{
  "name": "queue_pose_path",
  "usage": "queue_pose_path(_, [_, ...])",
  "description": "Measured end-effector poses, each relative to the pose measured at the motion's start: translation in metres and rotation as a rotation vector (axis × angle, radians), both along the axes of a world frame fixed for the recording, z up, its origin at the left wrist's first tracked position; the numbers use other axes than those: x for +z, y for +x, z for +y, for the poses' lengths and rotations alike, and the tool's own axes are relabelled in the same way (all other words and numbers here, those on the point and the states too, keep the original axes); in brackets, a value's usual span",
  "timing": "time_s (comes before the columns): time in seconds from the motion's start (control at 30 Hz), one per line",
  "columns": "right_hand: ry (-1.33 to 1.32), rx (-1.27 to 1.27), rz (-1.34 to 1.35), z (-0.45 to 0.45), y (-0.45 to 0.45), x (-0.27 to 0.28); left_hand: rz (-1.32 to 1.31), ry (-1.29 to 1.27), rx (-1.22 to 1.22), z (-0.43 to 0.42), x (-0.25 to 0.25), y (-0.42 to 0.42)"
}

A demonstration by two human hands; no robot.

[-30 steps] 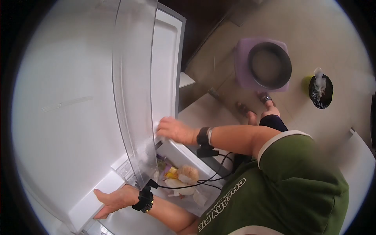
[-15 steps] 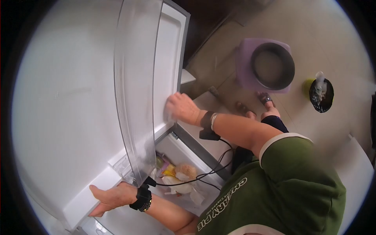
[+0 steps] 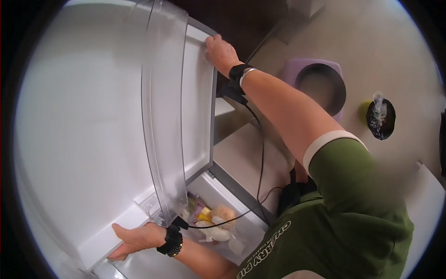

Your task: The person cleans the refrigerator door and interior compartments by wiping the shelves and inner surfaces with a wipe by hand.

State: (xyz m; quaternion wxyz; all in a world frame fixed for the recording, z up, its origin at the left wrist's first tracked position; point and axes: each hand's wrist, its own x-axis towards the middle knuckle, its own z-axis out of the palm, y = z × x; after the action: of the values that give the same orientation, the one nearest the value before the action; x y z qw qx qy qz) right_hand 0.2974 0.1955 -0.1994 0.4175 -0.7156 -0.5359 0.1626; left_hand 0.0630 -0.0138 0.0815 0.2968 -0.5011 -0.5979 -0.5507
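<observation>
My right hand (image 3: 220, 53), with curled fingers, presses against the inner panel (image 3: 197, 107) of an open fridge door, near its upper edge. A small pale bit shows under its fingertips, too hidden to name. My left hand (image 3: 139, 241) grips the end of a white ledge (image 3: 107, 232) at lower left, thumb on one side and fingers on the other. Between the hands stands a long clear plastic door shelf (image 3: 162, 102). Below the door panel, an open compartment (image 3: 251, 221) holds several bagged foods (image 3: 220, 223).
On the floor at upper right, a dark round pot (image 3: 321, 88) stands on a lilac stool (image 3: 295, 69). Right of it is a small bin (image 3: 382, 121) with a black liner. Black cables (image 3: 261, 158) run from both wrist bands across the work area.
My right hand has moved up along the door panel, from its lower part to near the top edge. My left hand keeps its grip on the white ledge.
</observation>
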Motion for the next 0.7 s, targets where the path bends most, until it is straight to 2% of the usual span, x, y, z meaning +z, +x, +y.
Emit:
queue_pose_path(0.1, [0.044,-0.266,0.176,-0.008,0.000,-0.011,-0.035,0.016,-0.005,0.001,-0.002,0.001])
queue_pose_path(0.17, [-0.005,-0.553,0.368,-0.013,0.012,-0.027,-0.023,0.007,0.055,-0.001,-0.001,-0.007])
queue_pose_path(0.23, [-0.003,-0.585,0.410,-0.016,0.022,-0.045,-0.080,0.021,0.020,0.001,-0.003,-0.009])
queue_pose_path(0.33, [0.090,-0.571,0.395,-0.005,0.022,-0.042,-0.071,0.002,-0.015,0.002,-0.002,0.000])
queue_pose_path(0.43, [0.348,-0.459,0.554,-0.012,-0.003,-0.023,-0.040,-0.016,0.029,0.000,-0.001,-0.004])
queue_pose_path(0.5, [0.401,-0.379,0.484,-0.023,-0.031,-0.028,-0.019,-0.010,0.068,0.001,-0.001,0.002])
queue_pose_path(0.57, [0.359,-0.171,0.611,-0.054,-0.061,-0.018,-0.009,-0.006,0.092,0.000,-0.001,0.011])
queue_pose_path(0.63, [0.487,-0.090,0.345,-0.081,-0.108,-0.030,-0.017,0.041,0.063,0.001,-0.002,0.015])
queue_pose_path(0.7, [0.354,0.000,0.592,-0.102,-0.113,-0.011,0.007,0.059,0.066,0.002,-0.001,0.016])
